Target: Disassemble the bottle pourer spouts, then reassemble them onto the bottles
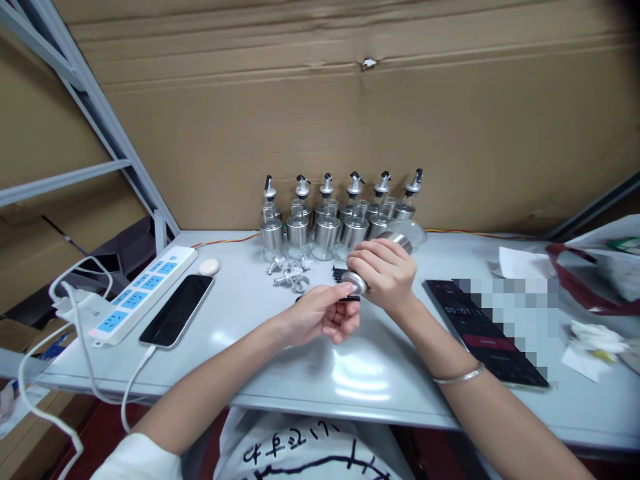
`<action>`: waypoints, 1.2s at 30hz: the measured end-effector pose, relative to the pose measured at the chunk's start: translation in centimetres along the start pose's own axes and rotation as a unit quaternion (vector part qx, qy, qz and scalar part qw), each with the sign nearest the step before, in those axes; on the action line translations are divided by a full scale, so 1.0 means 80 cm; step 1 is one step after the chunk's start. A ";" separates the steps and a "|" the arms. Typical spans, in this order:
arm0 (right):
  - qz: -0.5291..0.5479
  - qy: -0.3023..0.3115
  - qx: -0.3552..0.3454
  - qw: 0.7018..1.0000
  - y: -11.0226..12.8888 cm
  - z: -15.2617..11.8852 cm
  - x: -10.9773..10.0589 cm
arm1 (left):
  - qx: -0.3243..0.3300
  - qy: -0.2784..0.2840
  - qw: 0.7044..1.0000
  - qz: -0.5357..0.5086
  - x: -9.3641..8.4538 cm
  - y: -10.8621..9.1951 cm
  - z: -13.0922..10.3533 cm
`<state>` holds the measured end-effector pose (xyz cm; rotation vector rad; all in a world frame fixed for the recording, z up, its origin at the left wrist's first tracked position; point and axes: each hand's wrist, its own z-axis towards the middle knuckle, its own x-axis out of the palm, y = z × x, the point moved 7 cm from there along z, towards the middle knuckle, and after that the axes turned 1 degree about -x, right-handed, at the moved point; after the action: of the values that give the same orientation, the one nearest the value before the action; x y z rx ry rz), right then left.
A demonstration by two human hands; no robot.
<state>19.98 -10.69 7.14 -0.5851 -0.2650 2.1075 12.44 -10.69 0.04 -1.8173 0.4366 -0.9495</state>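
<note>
My right hand is wrapped round a glass and steel bottle, tilted with its base toward the back right. At its neck, my left hand holds a silver pourer cap between thumb and fingers. A thin black piece shows by the left fingers. Several loose silver pourer tops lie on the table behind my left hand, with small black pieces beside the cap. Farther back stand bottles without tops, and behind them a row of bottles with pourers.
At the left are a power strip, a black-screened phone, a round white object and white cables. On the right lie a tablet showing a timer, papers and a plastic bag. Cardboard stands behind.
</note>
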 end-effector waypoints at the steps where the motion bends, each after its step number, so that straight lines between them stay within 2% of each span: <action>1: 0.004 0.008 0.003 1.000 -0.001 0.001 0.002 | 0.003 0.003 1.000 0.003 0.001 0.000 0.000; 4: 0.010 0.020 0.017 1.000 -0.003 0.003 0.003 | 0.021 0.017 0.999 0.031 0.007 -0.005 -0.003; 10: 0.026 -0.007 0.035 0.999 -0.002 0.008 -0.005 | 0.058 0.003 0.988 0.146 0.010 -0.012 -0.009; 14: 0.028 -0.019 0.040 0.999 -0.004 0.009 -0.007 | 0.082 0.025 0.986 0.145 0.015 -0.014 -0.010; 21: 0.048 -0.027 0.038 0.998 -0.004 0.010 -0.009 | 0.084 0.047 0.981 0.166 0.017 -0.015 -0.013; 26: 0.066 -0.033 0.011 0.997 -0.004 0.009 -0.013 | 0.044 0.122 0.988 0.077 0.025 -0.008 -0.014; 32: 0.100 -0.019 -0.021 0.995 -0.003 0.007 -0.012 | 0.000 0.151 0.984 0.092 0.022 -0.005 -0.016; 36: 0.128 -0.008 -0.027 0.991 0.001 0.010 -0.011 | -0.040 0.180 0.981 0.063 0.019 0.000 -0.015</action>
<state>19.93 -11.44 8.08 -0.6642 -0.2689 2.3593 12.52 -12.45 0.88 -1.6657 0.8158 -1.1899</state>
